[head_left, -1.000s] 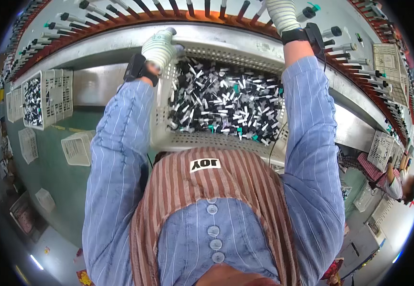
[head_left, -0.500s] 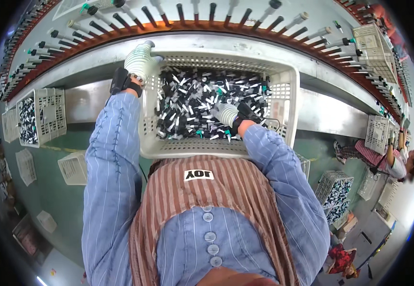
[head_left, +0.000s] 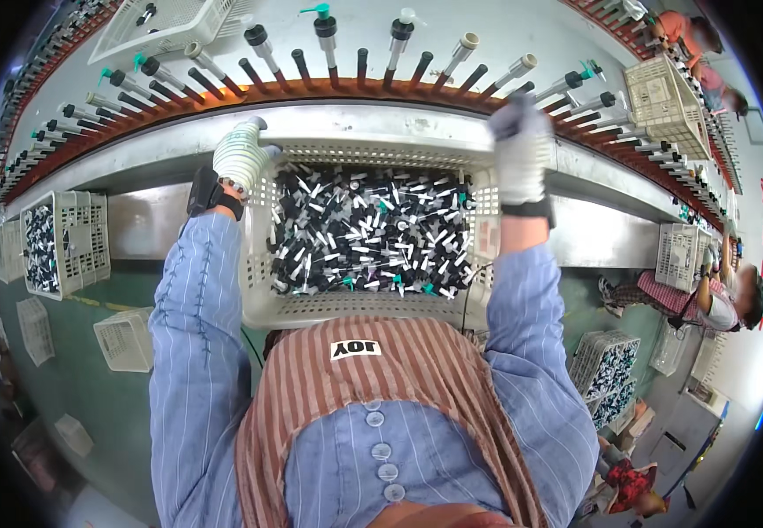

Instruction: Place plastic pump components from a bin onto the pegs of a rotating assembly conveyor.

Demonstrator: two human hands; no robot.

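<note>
A pale plastic crate (head_left: 262,304) stands in front of my apron, filled with small black, white and green pump parts (head_left: 372,233). Against its far left corner rests my left hand (head_left: 242,160), in a striped glove, thumb and forefinger apart with nothing visible between them. My right hand (head_left: 522,154), also gloved, is raised past the crate's far right corner, near the row of upright dark pegs (head_left: 362,69). Motion smears its fingers, so whether it holds a part cannot be made out. Several pegs carry black-collared pump heads (head_left: 325,44) or pale tubes (head_left: 462,53).
A metal ledge (head_left: 372,123) runs between crate and pegs. Another filled crate (head_left: 78,242) stands left; a pale basket (head_left: 126,339) sits on the green floor. To the right, a co-worker (head_left: 707,295) handles a crate (head_left: 680,255), with filled crates (head_left: 606,365) below.
My right hand has come up out of the pump parts and moved forward to the pegs. My left hand stays at the crate's corner. The whole view has shifted, with more pegs showing.
</note>
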